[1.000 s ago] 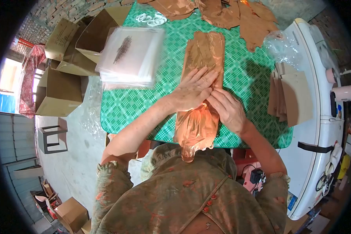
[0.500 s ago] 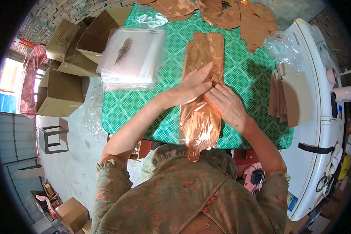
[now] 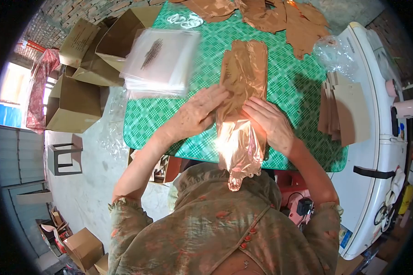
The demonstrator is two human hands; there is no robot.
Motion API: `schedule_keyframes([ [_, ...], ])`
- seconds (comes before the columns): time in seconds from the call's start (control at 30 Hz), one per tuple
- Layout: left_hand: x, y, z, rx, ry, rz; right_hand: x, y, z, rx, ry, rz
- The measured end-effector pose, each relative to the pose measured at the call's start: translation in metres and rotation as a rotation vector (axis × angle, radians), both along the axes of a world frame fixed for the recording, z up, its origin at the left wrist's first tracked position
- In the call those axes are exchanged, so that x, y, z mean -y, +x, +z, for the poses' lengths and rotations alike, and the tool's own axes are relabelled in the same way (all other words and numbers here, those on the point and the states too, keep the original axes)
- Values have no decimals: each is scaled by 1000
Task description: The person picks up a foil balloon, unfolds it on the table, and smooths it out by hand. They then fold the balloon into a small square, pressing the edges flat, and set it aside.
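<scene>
A flat, folded copper-coloured foil balloon lies lengthwise on the table, its narrow tail hanging over the front edge toward me. My left hand is at the balloon's left edge, fingertips on the foil and thumb bent beneath the palm. On the other side, my right hand rests with its fingers stretched out over the right edge of the foil. Neither hand appears to grip anything. Strong light glares off the balloon's lower half.
A stack of clear plastic bags lies left on the green checked tablecloth. White rings and more copper foil balloons lie at the back. Cardboard pieces stand at right beside a white fridge. Open boxes are at left.
My hands, earlier together over the middle of the foil, have parted. The left has moved to the left edge; the right stays on the right side. The view has shifted slightly.
</scene>
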State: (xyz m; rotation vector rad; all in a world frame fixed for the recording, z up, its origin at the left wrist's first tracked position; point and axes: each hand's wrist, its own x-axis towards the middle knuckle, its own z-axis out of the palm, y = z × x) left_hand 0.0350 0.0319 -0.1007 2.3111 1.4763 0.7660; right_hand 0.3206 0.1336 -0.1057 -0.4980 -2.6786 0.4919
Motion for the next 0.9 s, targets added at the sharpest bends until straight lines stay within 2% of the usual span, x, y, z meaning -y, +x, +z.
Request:
schedule_keyframes([
  [0.27, -1, 14, -11, -69, 193, 8, -2, 4, -3, 15, -31, 17],
  [0.47, -5, 18, -19, 13, 197, -1, -6, 5, -3, 42, -29, 47],
  [0.77, -22, 0, -12, 100, 76, -44, -31, 0, 10, 59, -138, 128],
  [0.9, -34, -1, -8, 235, -97, 85, -57, -1, 13, 47, -301, 99],
])
